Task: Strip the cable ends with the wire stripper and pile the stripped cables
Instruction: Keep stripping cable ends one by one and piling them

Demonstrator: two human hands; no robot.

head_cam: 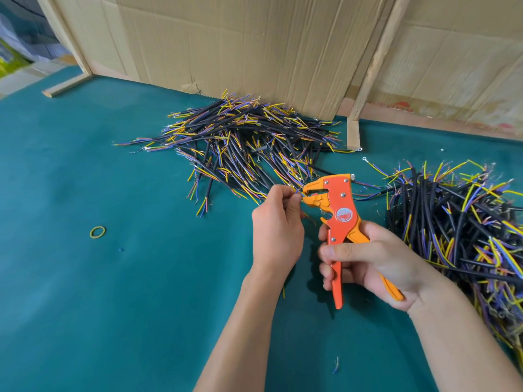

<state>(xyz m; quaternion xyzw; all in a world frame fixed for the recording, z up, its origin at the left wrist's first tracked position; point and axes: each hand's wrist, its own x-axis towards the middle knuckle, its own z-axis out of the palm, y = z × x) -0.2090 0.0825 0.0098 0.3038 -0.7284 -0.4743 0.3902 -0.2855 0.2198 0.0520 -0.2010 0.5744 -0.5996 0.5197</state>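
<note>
At stripper (336, 205) mouth, left hand (276, 227) pinches wire; right hand (368, 261) grips handles

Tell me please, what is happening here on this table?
A person is stripping cable ends. The right hand grips the handles of an orange wire stripper, and the left hand pinches thin wires of a cable at the tool's head. One heap of black cables lies by the cardboard wall, another heap to the right. A yellow rubber band lies on the green table.
</note>
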